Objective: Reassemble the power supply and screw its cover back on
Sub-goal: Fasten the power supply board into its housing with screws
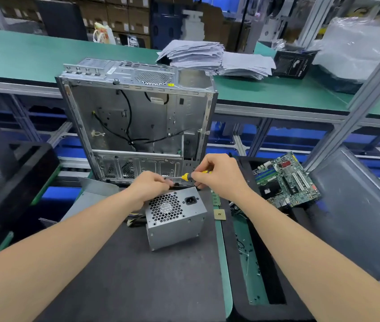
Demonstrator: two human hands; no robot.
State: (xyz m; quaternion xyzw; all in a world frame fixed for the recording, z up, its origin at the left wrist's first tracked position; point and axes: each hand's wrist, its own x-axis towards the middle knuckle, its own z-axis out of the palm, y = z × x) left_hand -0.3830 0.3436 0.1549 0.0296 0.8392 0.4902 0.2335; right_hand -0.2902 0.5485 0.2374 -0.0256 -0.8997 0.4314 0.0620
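power supply (175,219): it sits on the dark mat (126,275) in front of you, fan grille and mains socket turned up towards you, one corner pointing at you.
right hand (219,175): your fingers are curled tight round the yellow-and-black handle of the screwdriver (187,176), just above the power supply's far edge.
screwdriver: it lies nearly level over the power supply's far edge, shaft pointing to your left.
left hand (149,185): your fingertips are bunched together on the tip end of the shaft, just above the power supply's far left corner; you cannot tell whether a screw sits between them.
cables (135,220): a bundle comes out of the power supply's left side, under your left wrist.
computer case (137,112): open and standing upright just behind the power supply.
processor chip (219,214): flat on the bench just to the right of the power supply.
motherboard (286,180): further right of the power supply, lying tilted.
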